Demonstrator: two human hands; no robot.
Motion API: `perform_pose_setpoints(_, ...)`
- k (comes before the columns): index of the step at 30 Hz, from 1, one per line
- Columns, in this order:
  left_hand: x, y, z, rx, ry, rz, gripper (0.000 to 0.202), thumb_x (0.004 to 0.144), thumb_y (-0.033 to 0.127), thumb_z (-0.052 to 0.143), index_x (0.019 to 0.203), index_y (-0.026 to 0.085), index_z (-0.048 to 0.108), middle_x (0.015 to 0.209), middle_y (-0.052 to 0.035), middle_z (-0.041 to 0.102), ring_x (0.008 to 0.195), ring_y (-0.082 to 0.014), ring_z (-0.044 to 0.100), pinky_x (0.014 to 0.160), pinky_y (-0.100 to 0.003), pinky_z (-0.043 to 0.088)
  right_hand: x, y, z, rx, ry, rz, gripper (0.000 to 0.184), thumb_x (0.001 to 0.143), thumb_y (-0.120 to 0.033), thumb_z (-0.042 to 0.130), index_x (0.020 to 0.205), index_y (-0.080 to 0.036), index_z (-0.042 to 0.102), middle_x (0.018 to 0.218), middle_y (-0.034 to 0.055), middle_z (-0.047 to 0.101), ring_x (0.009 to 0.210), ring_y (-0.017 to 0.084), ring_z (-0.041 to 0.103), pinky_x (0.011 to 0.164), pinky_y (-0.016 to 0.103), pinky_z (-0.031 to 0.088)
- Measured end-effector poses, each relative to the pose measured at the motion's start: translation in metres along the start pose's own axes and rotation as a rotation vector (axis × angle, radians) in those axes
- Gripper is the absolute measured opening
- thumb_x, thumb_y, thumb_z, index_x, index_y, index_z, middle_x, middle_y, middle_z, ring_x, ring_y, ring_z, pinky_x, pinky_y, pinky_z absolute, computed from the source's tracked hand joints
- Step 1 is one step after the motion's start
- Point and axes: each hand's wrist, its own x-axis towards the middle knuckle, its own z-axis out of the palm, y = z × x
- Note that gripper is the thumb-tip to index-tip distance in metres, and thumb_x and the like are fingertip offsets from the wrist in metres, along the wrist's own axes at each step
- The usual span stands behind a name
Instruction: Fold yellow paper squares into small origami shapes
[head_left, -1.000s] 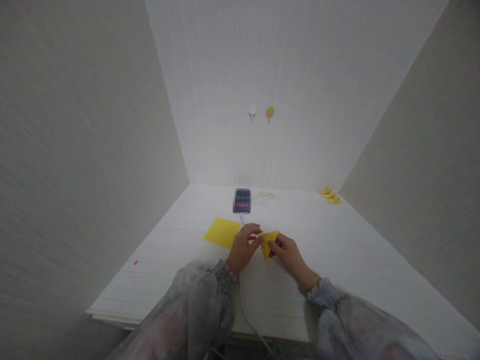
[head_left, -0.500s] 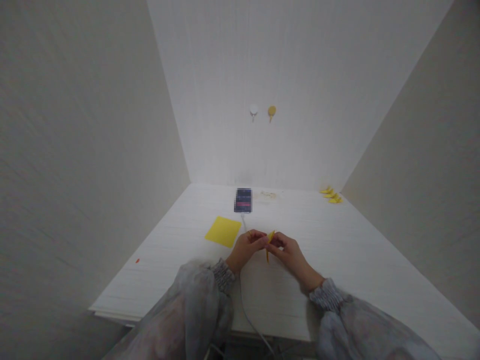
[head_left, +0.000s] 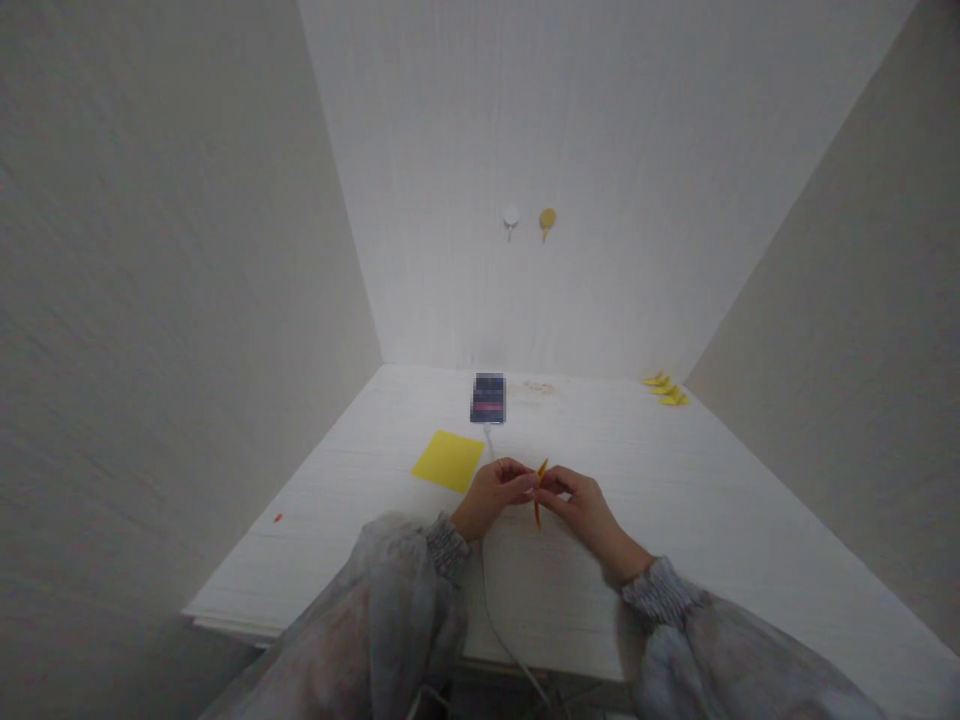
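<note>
Piece: a folded yellow piece (head_left: 538,515) is being held nearly edge-on between both hands, mid-table; whether its lower tip is being supported by the table (head_left: 570,610) cannot be told.
Left hand (head_left: 495,493): thumb and fingers are being clamped on the piece from its left.
Right hand (head_left: 581,503): thumb and fingers are being clamped on it from its right; the two sets of fingertips are being bunched close, and contact between them cannot be told.
Slip risk: only a small area is being pinched; the piece could be dropped if both grips are being eased together.
Crease risk: the middle layers are being hidden by fingertips; a fold could be set crooked if edges are not being matched.
Tear risk: opposite sides are being gripped; paper could be ripped or crumpled by an uneven pull.
Sheet: a flat yellow sheet (head_left: 448,460) is being borne by the table just beside the left hand; it could be nudged or bent by a leftward swing.
Cable: a pale cable (head_left: 491,610) is being run from the device (head_left: 488,398) past the left wrist; it could be snagged by the sleeve (head_left: 448,548), the device being dragged.
</note>
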Motion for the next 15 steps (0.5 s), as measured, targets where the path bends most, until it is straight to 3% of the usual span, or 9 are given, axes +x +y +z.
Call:
perform_pose_setpoints(7, -0.0017, 0.0019, 0.0009, -0.019, -0.022, -0.019, 0.029, 0.060, 0.035, 0.064, 0.074, 0.010, 0.057, 0.075, -0.0034, 0.058, 0.070, -0.0118, 0.056, 0.071, -0.030, 0.046, -0.0002, 0.0028, 0.0003, 0.016, 0.010, -0.001, 0.021, 0.067, -0.036, 0.059, 0.072, -0.016, 0.059, 0.067, 0.0029, 0.063, 0.063, 0.016, 0.060, 0.060, 0.027, 0.046)
perform_pose_setpoints(15, -0.0022, 0.0027, 0.0017, 0.056, 0.003, -0.011, 0.030, 0.059, 0.036, 0.065, 0.073, 0.011, 0.056, 0.072, -0.0028, 0.059, 0.063, -0.0091, 0.054, 0.062, -0.023, 0.045, 0.0000, 0.0026, -0.0002, 0.003, 0.002, -0.015, 0.018, 0.071, -0.036, 0.055, 0.075, -0.019, 0.059, 0.069, 0.0023, 0.064, 0.063, 0.015, 0.059, 0.060, 0.027, 0.047)
